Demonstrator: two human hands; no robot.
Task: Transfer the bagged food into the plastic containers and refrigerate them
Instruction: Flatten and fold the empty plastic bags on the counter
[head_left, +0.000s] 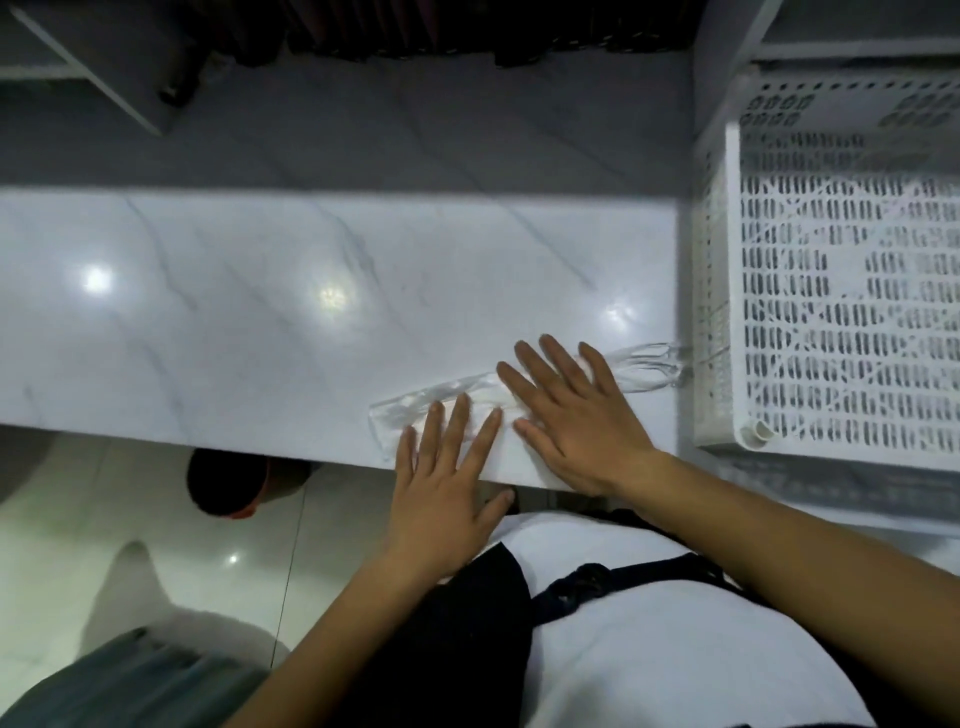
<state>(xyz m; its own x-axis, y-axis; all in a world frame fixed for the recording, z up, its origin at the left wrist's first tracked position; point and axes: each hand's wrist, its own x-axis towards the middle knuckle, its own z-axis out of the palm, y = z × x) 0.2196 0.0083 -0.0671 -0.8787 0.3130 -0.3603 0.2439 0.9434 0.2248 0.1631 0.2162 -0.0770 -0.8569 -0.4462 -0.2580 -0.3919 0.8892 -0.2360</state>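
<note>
A flat, clear plastic bag lies on the white marble counter near its front edge. Both my hands lie flat on it with straight, spread fingers. My left hand presses the bag's near left part, its thumb hanging over the counter edge. My right hand presses the middle of the bag. The bag's crumpled clear end sticks out to the right, almost touching the crate. No food or plastic container shows in this view.
A white perforated plastic crate stands at the right end of the counter. Dark items line the back wall beyond a grey ledge. Below the counter edge are a glossy tiled floor and a dark round bin.
</note>
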